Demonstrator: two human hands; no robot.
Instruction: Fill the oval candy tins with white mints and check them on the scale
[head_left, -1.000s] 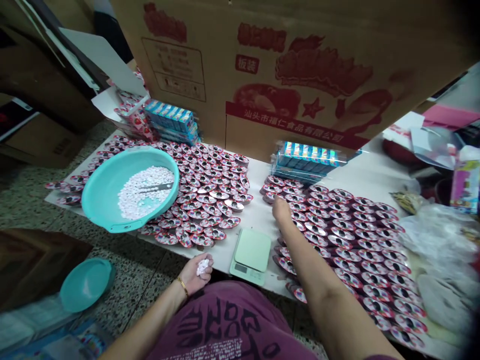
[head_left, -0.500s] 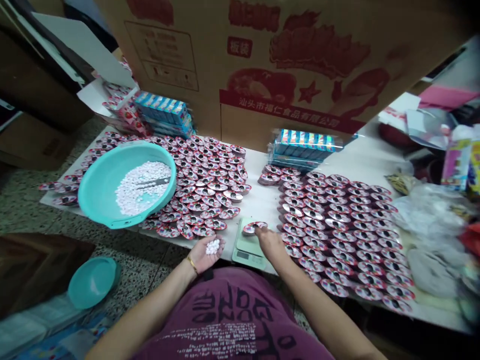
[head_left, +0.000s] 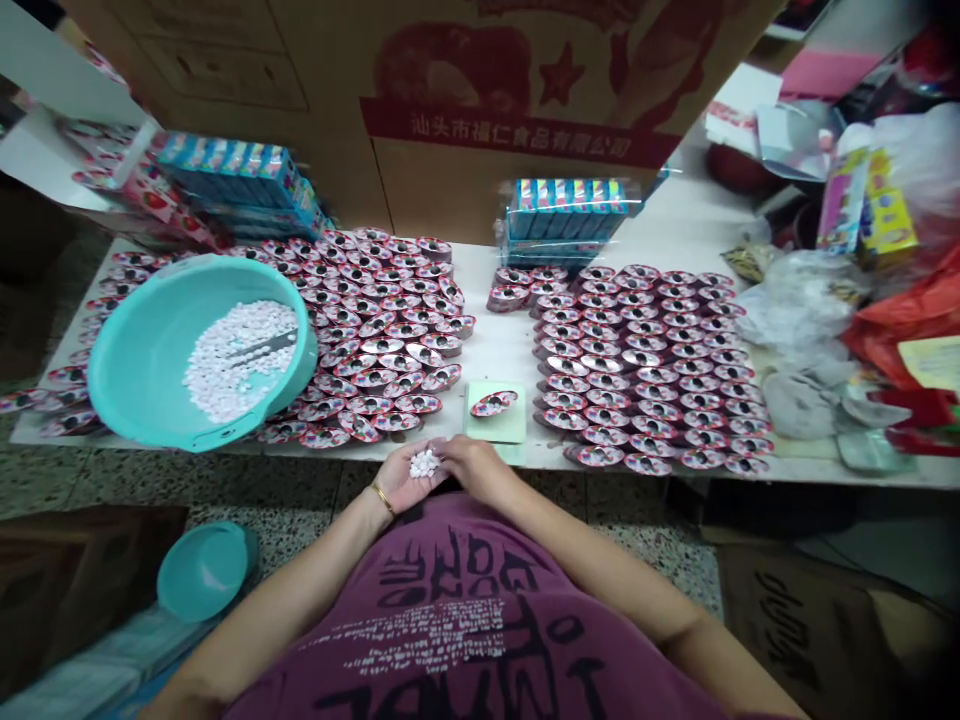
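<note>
Speckled terrazzo floor [head_left: 90, 480] below and left of the hands [head_left: 472, 468], white worktable [head_left: 480, 350] just ahead, large red-printed cardboard carton [head_left: 480, 170] standing beyond, brown cardboard box [head_left: 817, 630] on the floor at right

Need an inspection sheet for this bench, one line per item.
surface: white table, mostly covered.
job's things: red-printed plastic trays in two groups; one tray on a green digital scale; teal basin of white candies with a metal utensil.
grips: left hand cupped under candies; right hand against it, contents hidden.
clutter: plastic bags; blue-packed stacks.
cables: nothing seen.
surroundings: printed cardboard carton behind; speckled floor with teal bowl.
</note>
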